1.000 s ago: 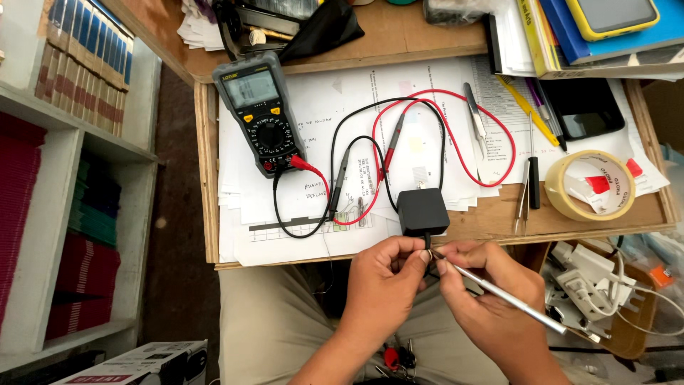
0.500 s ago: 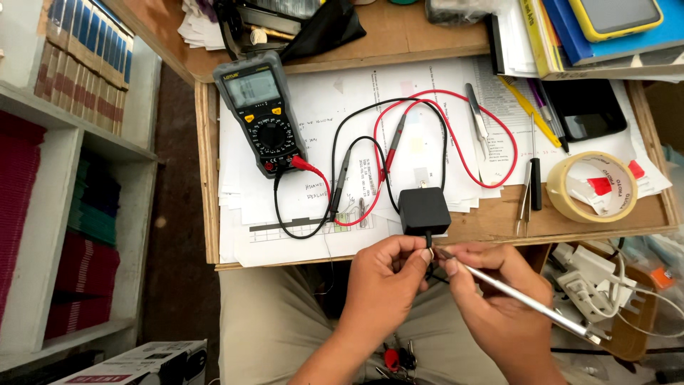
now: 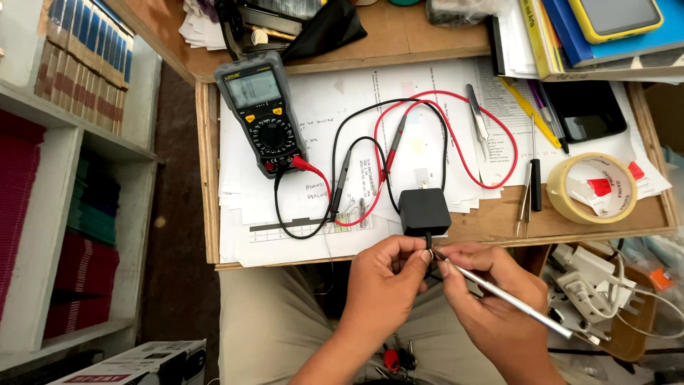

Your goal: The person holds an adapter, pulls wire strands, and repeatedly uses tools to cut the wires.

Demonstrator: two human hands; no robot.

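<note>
Head view: left hand fingers pinched shut on black cable just below black adapter at tabletop edge. Right hand fingers closed around metal probe, tip touching cable. Multimeter upper left.

Left hand pinches the cable just below the black power adapter; right hand holds a slim metal tool, tip at the pinch. Multimeter rests on papers.

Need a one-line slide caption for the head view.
Left hand pinches black adapter cable; right hand applies slim metal tool.
</note>
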